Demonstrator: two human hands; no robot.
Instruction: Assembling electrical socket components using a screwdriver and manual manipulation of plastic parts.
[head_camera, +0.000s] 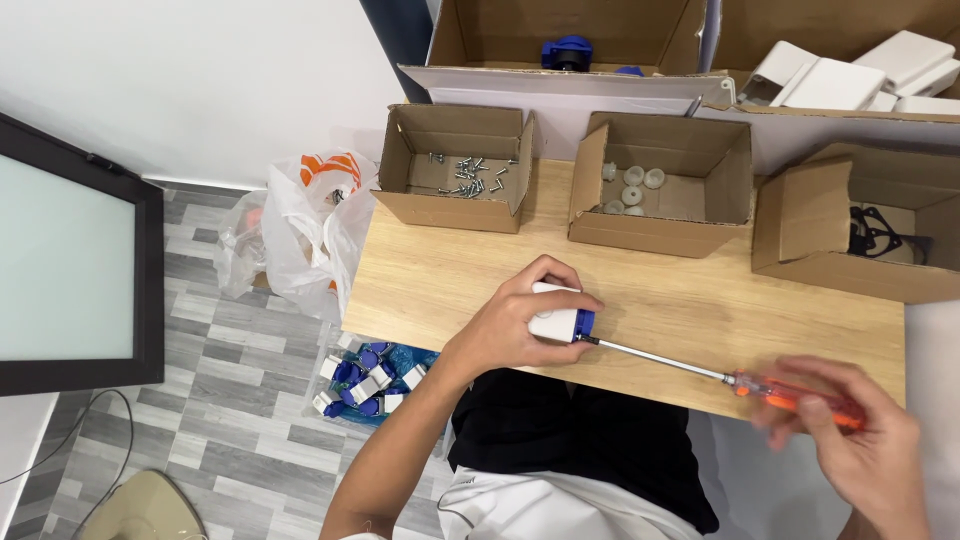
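The left hand rests on the wooden counter, near its front edge. Its fingers curl tight around a small white and blue part, so the hand is closed on it. The blue end of the part faces to the right.

The right hand is off past the front right corner of the counter. Its fingers wrap around the orange handle of a screwdriver. This hand looks a bit blurry. The long silver shaft of the screwdriver runs up and to the left, and its tip goes into the blue end of the small part.

Three open cardboard boxes sit in a row at the back of the counter. The left box has little silver screws in it. The middle box has small round white pieces in it. The right box has thin black parts in it.

Behind them, bigger boxes hold white plastic shells and a blue piece.

On the floor by the counter lies a white plastic bag. Next to it is a clear bag of white and blue parts.
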